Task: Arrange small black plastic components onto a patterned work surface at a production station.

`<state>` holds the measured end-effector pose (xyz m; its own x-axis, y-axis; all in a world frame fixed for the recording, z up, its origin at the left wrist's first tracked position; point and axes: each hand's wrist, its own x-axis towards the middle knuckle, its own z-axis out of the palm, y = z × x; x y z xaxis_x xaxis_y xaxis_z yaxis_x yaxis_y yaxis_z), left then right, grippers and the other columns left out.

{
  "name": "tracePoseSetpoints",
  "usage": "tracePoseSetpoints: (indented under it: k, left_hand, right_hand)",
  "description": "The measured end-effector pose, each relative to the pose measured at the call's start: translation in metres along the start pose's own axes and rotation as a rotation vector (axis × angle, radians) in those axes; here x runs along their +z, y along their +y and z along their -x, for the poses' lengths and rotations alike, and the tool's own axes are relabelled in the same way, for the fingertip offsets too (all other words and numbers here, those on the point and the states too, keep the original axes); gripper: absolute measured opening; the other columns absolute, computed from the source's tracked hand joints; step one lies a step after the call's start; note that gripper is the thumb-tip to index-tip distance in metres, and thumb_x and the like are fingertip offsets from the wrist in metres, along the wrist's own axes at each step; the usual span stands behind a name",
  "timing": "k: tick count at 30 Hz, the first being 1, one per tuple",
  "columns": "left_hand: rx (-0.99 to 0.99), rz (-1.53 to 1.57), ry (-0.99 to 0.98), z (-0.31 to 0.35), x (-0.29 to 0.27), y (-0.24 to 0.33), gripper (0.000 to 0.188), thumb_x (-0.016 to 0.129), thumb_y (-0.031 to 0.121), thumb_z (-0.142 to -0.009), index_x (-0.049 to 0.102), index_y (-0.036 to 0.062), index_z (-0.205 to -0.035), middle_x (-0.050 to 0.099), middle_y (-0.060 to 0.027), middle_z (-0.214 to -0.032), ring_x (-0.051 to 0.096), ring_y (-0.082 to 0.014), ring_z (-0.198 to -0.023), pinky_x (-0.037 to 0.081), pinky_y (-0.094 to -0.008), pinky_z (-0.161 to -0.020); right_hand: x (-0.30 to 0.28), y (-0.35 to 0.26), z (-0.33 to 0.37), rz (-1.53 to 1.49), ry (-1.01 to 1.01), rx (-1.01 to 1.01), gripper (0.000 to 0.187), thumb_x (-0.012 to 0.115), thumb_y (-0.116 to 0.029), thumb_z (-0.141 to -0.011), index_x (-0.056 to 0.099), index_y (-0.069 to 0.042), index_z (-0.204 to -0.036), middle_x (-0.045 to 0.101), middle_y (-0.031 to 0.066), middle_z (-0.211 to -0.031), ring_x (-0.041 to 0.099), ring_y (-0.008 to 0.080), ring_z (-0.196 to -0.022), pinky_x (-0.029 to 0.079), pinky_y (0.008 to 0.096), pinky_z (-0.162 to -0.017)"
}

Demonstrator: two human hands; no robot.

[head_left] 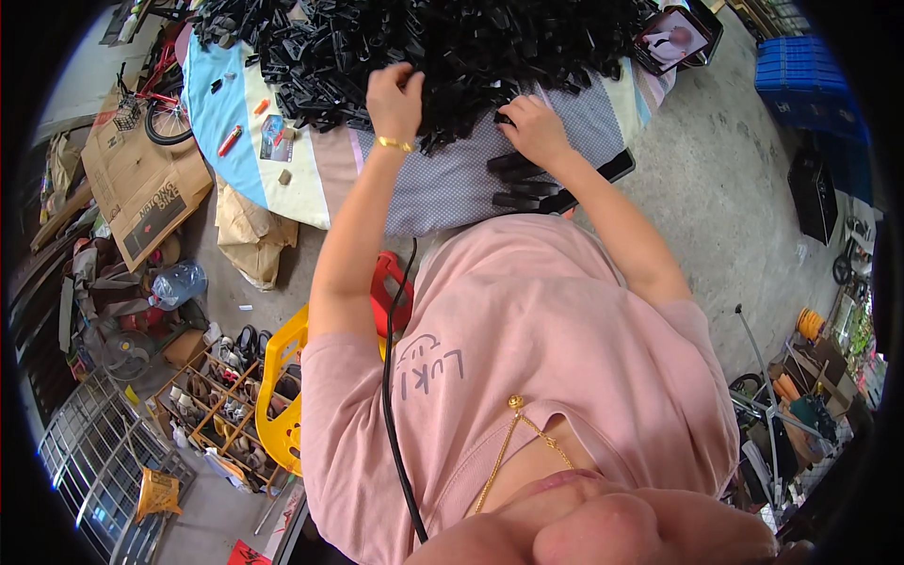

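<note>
A large heap of small black plastic pieces (330,56) covers the far part of the cloth-covered table (424,193). My left hand (394,102) is at the near edge of the heap, its fingers curled in; what they hold, if anything, is hidden. To its right, my right hand (535,130) pinches a small black piece (504,119) at the fingertips, just above the cloth. Neat rows of black pieces (523,193) lie below my right wrist, beside a dark flat tray or box (617,167) partly covered by my forearm.
An orange-red lighter (230,140), a card (276,137) and small bits lie on the table's left. A screen device (672,41) stands at the far right edge. Blue crates (800,75) are beyond. A yellow chair (281,395) and cardboard (141,184) are at left.
</note>
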<state>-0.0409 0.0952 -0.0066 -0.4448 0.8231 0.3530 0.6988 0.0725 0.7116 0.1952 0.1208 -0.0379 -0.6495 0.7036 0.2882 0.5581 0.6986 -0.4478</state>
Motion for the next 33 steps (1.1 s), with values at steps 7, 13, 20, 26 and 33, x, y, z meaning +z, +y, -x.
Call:
tracePoseSetpoints:
  k: [7,13,20,26,33]
  left_hand:
    - [0.024,-0.354,-0.057,-0.047,0.021,0.001,0.048,0.074,0.036,-0.072,0.061,0.0032,-0.105,0.061,-0.015,-0.095,0.06,-0.0307,-0.088,0.05,-0.0364,-0.078]
    - [-0.137,-0.315,-0.022,-0.052,0.029,0.0,0.036,0.065,0.019,-0.069,0.058,-0.0004,-0.099,0.061,-0.019,-0.097,0.059,-0.035,-0.09,0.049,-0.0402,-0.082]
    - [-0.131,0.074,-0.048,0.001,0.002,0.005,0.015,0.067,0.01,-0.071,0.064,0.001,-0.083,0.062,-0.01,-0.083,0.059,-0.0197,-0.074,0.048,-0.0287,-0.069]
    - [0.384,0.262,-0.433,0.055,0.025,0.054,0.019,0.06,-0.008,-0.067,0.058,0.0018,-0.083,0.057,-0.0124,-0.092,0.058,-0.0321,-0.086,0.05,-0.0359,-0.073]
    - [0.59,0.138,-0.619,0.069,0.031,0.035,0.02,0.061,-0.004,-0.069,0.059,0.0046,-0.087,0.057,-0.0112,-0.105,0.055,-0.0303,-0.097,0.048,-0.0367,-0.083]
  right_hand:
    - [-0.009,-0.009,0.012,-0.182,-0.102,0.204,0.023,0.058,-0.026,-0.085,0.063,-0.007,-0.098,0.064,0.0103,-0.09,0.06,0.029,-0.087,0.049,0.0372,-0.074]
    - [-0.012,-0.001,0.018,-0.135,-0.183,0.455,0.024,0.059,-0.028,-0.085,0.062,-0.01,-0.1,0.066,0.0106,-0.094,0.062,0.0309,-0.085,0.05,0.0401,-0.07]
    - [-0.018,0.012,0.031,-0.123,-0.029,0.2,0.026,0.068,-0.02,-0.075,0.065,-0.009,-0.098,0.062,0.008,-0.088,0.06,0.0282,-0.084,0.049,0.0369,-0.069]
    - [-0.031,0.018,0.032,-0.158,0.048,0.342,0.025,0.07,-0.019,-0.074,0.068,-0.008,-0.095,0.06,0.0072,-0.085,0.06,0.0263,-0.082,0.049,0.036,-0.069]
    - [-0.045,0.023,0.032,-0.184,0.019,0.156,0.023,0.07,-0.019,-0.074,0.068,-0.008,-0.095,0.06,0.0061,-0.086,0.056,0.0259,-0.085,0.048,0.0344,-0.075]
